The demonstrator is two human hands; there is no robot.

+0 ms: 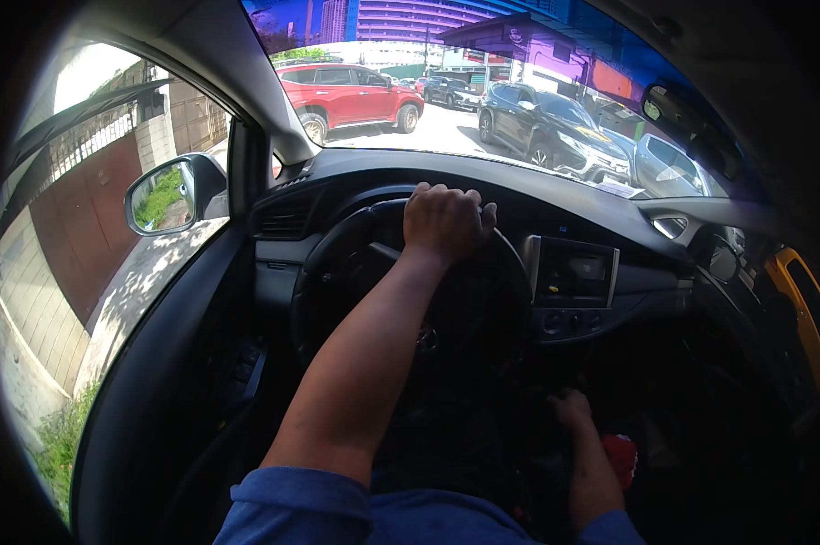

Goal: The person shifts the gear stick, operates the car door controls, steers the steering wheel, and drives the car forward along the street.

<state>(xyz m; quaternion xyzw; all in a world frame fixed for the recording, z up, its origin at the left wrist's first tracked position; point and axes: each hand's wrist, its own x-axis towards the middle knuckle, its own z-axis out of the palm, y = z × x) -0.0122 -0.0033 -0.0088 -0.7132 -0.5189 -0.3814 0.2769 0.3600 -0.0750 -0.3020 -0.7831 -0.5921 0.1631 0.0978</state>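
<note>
My left hand [448,222] is closed over the top of the black steering wheel [308,277], its knuckles up and the forearm crossing in front of the hub. Low on the right, in deep shadow, my right hand [571,408] has its fingers curled over what looks like the gear lever [548,400], of which only a dark bit shows. Beside the right forearm lies a red thing with a white edge [621,459], too dark to name. Up and left of that hand sits the dashboard screen [573,272], with control knobs [575,322] beneath it.
Through the windscreen I see a red SUV [351,95], a black SUV [555,132] facing this way and a grey vehicle [669,168] on the right. Outside the left window are a side mirror [163,197], a wall and a brown gate [83,227].
</note>
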